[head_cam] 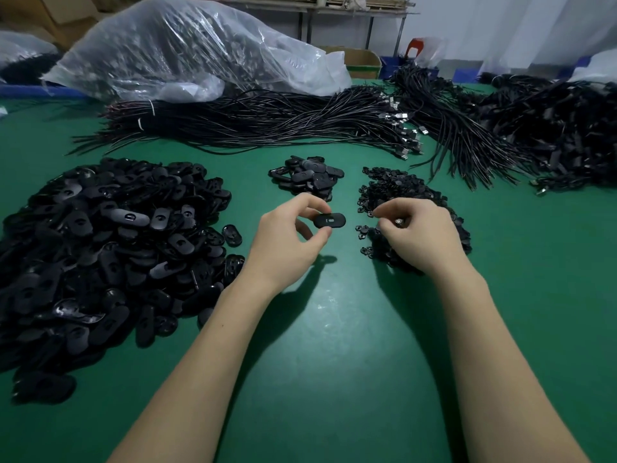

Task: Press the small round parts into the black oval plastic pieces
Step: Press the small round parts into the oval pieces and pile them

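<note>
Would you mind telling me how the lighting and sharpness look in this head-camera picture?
Head view: light from above and ahead throws dark arm shadows toward the viewer on the green table; glare on the plastic bag; wide-angle bending at the edges; the black piles lose detail.

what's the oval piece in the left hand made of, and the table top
Oval piece: looks like black moulded plastic, matte with a faint sheen, with a neat slot in its face. Table top: a smooth green mat or coating, perhaps rubber or vinyl; it shows soft glare.

Matt black plastic oval pieces, smooth green table mat, glossy crinkled clear plastic bag, black rubbery cables
</note>
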Demonstrator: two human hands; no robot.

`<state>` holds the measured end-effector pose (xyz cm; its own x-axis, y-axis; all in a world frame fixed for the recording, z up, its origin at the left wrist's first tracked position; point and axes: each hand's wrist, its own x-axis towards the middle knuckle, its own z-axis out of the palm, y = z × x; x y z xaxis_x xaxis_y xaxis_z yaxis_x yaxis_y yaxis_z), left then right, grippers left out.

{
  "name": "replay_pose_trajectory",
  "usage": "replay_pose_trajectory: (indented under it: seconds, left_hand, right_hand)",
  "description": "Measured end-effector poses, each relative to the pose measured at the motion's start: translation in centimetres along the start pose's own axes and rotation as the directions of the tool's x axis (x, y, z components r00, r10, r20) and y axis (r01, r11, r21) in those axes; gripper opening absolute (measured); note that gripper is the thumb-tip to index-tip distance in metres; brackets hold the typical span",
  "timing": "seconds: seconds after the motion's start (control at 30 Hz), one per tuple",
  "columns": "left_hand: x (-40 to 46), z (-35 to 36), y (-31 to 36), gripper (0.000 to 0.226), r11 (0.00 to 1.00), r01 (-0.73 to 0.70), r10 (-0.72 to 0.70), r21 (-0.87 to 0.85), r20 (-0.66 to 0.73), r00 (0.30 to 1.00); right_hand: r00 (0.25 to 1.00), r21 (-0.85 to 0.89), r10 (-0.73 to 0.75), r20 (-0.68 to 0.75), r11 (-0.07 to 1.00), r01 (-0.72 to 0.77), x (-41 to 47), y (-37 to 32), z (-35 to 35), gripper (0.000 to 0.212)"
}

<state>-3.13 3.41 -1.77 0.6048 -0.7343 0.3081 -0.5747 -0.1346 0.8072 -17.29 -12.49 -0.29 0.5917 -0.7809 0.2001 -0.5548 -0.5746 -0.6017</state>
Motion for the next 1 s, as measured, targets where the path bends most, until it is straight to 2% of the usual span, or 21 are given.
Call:
replay_pose_trajectory:
  seconds: [0.1,0.33,0.6,0.83,1.0]
  left_hand:
    - [0.0,-0.1,-0.1,0.019,1.0,0.005,-0.005,0.029,0.001,1.0]
    - [-0.1,-0.1,-0.2,0.02,0.999,-0.004,0.004,0.053,0.001,1.0]
    - [-0.1,-0.1,-0.3,0.019,0.999,-0.005,0.005,0.052,-0.005,1.0]
    - [-0.1,-0.2,-0.3,0.019,0.999,0.003,-0.003,0.046,-0.015,1.0]
    - [0.0,-0.3,-0.4,0.019,0.998,0.002,-0.002,0.061,-0.011,1.0]
  right_hand:
    - [1.0,-0.119,-0.01,0.026,0.993,0.013,0.2,0.3,0.5,0.018]
    - [0.999,-0.179,-0.04,0.025,0.983,0.043,0.3,0.1,1.6,0.015]
    - [0.999,-0.196,-0.044,0.024,0.979,0.047,0.4,0.0,1.6,0.005]
    - [0.997,-0.189,-0.035,0.064,0.981,0.046,0.3,-0.3,1.5,0.012]
    - [0.994,-0.202,0.001,0.111,0.979,0.022,0.5,-0.5,1.0,0.007]
